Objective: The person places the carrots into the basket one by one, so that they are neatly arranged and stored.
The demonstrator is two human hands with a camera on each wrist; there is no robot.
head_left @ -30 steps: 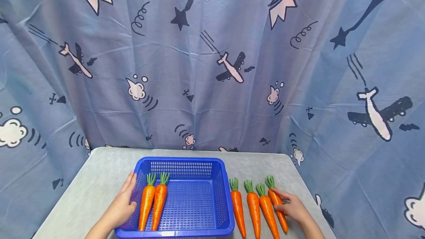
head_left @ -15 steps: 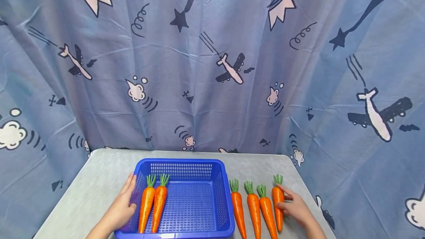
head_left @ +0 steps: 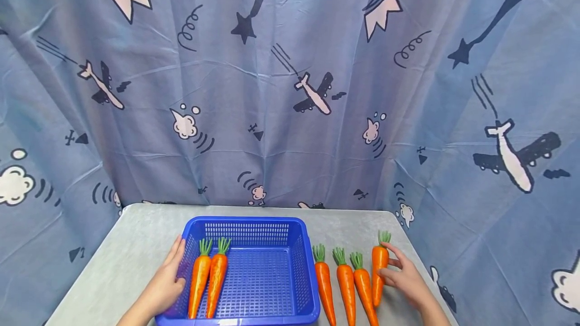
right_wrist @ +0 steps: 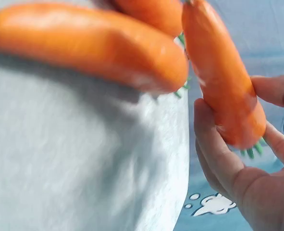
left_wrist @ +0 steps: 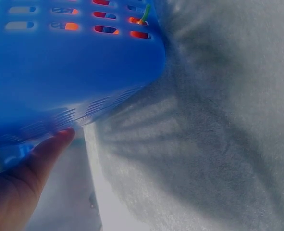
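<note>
My left hand [head_left: 164, 278] lies against the outer left wall of a blue plastic basket [head_left: 299, 280], its fingers straight along the side. In the left wrist view, the thumb [left_wrist: 50, 149] touches the basket's outside. Two orange carrots with green tops, a left one [head_left: 199, 278] and a right one [head_left: 217, 278], lie inside the basket. At the right, my right hand [head_left: 408, 280] pinches a carrot [head_left: 379, 265] between thumb and fingers near its green end. The right wrist view shows this carrot [right_wrist: 223, 77] tilted, apart from the cloth.
Three more carrots lie side by side right of the basket: one near its wall [head_left: 324, 286], a middle one [head_left: 346, 286] and another [head_left: 364, 286] next to the held one. A pale cloth covers the table [head_left: 149, 225]. A patterned blue curtain [head_left: 272, 114] hangs behind.
My right hand has drawn the rightmost carrot away from the row, rightward and farther back, turning it nearly straight and then slightly the other way. The left hand and basket stay put.
</note>
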